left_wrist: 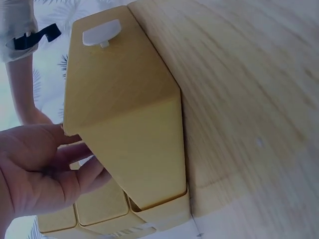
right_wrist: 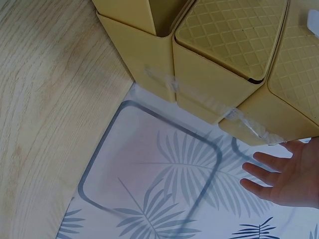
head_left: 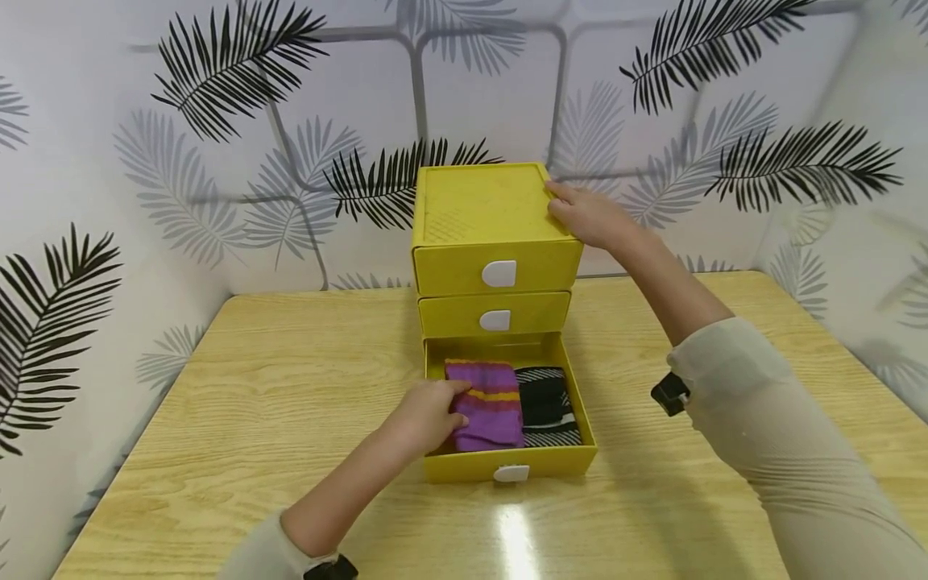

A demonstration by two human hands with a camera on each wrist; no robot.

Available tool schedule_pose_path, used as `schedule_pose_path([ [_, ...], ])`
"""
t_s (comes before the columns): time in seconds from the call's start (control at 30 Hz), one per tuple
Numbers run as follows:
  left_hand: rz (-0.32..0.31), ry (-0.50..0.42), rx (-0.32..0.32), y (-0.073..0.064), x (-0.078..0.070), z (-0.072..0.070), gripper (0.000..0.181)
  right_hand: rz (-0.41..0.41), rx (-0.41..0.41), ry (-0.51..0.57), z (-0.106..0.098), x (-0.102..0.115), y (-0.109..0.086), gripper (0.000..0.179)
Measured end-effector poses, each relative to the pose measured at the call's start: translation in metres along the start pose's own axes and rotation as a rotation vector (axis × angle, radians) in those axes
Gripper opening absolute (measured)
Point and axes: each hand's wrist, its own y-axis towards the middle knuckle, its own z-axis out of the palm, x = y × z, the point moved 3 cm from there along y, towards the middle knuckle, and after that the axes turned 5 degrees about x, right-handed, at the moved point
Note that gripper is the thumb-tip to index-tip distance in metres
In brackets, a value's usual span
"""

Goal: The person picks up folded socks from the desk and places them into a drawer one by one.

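Note:
A yellow drawer unit (head_left: 486, 201) has its bottom drawer (head_left: 464, 467) pulled out. Inside lie a folded purple cloth (head_left: 489, 427) with orange stripes and, to its right, a folded black-and-white cloth (head_left: 544, 399). My left hand (head_left: 428, 411) reaches over the drawer's left wall, its index finger and thumb at the purple cloth's left edge. In the left wrist view, that hand's fingers (left_wrist: 82, 174) bend loosely behind the drawer wall. My right hand (head_left: 590, 213) rests at the unit's top right edge; in the right wrist view its fingers (right_wrist: 264, 177) extend loosely beside the unit's side.
Above the pulled-out drawer are two closed drawers, each with a white tab, such as the upper tab (head_left: 499, 274). The unit stands on a wooden table (head_left: 290, 362) close to a leaf-patterned wall covering (head_left: 362, 80). Clear tape (right_wrist: 244, 122) runs along the unit's side.

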Motion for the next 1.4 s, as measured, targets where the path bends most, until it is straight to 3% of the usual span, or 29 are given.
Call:
schedule_pose_path([
  [0.13, 0.026, 0.133, -0.052, -0.002, -0.004, 0.003, 0.033, 0.004, -0.003, -0.002, 0.000, 0.000, 0.000, 0.056],
  [0.33, 0.071, 0.319, -0.191, -0.010, -0.010, 0.004, 0.008, 0.002, -0.007, -0.008, 0.000, 0.000, 0.000, 0.057],
  [0.4, 0.073, 0.347, -0.224, -0.013, -0.011, 0.003, 0.008, 0.005, -0.005, -0.009, 0.000, 0.000, -0.001, 0.057],
  [0.5, 0.082, 0.255, -0.265, -0.016, -0.012, -0.001, 0.012, 0.010, -0.002, -0.008, 0.000, 0.001, -0.001, 0.057],
  [0.57, 0.108, 0.118, -0.275, -0.019, -0.014, -0.004, 0.018, 0.014, 0.001, -0.004, 0.000, 0.001, -0.001, 0.056],
  [0.63, 0.147, -0.115, -0.235, -0.023, -0.016, -0.006, 0.019, 0.017, 0.005, -0.001, -0.001, 0.001, -0.001, 0.056],
  [0.7, 0.179, -0.379, -0.144, -0.029, -0.020, -0.004, 0.017, 0.019, 0.007, 0.000, -0.001, 0.001, -0.002, 0.056],
  [0.77, 0.177, -0.679, -0.004, -0.036, -0.026, 0.003, 0.019, 0.017, 0.009, 0.000, -0.001, 0.002, -0.002, 0.057],
  [0.9, 0.105, -1.185, 0.291, -0.049, -0.037, 0.028, 0.027, 0.007, 0.009, 0.005, -0.001, 0.002, -0.002, 0.057],
  [1.0, -0.008, -1.409, 0.497, -0.055, -0.041, 0.052, 0.033, -0.001, 0.007, 0.016, -0.001, 0.001, -0.002, 0.057],
  [1.07, -0.132, -1.550, 0.595, -0.056, -0.041, 0.066, 0.038, -0.003, 0.002, 0.022, -0.001, 0.000, -0.002, 0.057],
  [1.13, -0.274, -1.692, 0.622, -0.055, -0.039, 0.077, 0.044, -0.008, -0.002, 0.026, -0.001, 0.000, -0.002, 0.057],
  [1.2, -0.397, -1.827, 0.588, -0.052, -0.037, 0.084, 0.050, -0.012, -0.003, 0.024, -0.001, 0.000, -0.002, 0.057],
  [1.23, -0.428, -1.880, 0.554, -0.050, -0.037, 0.087, 0.053, -0.013, -0.002, 0.023, -0.001, 0.000, -0.002, 0.057],
  [1.4, -0.447, -2.001, 0.414, -0.041, -0.036, 0.088, 0.049, -0.011, 0.001, 0.015, -0.001, 0.001, -0.002, 0.057],
])
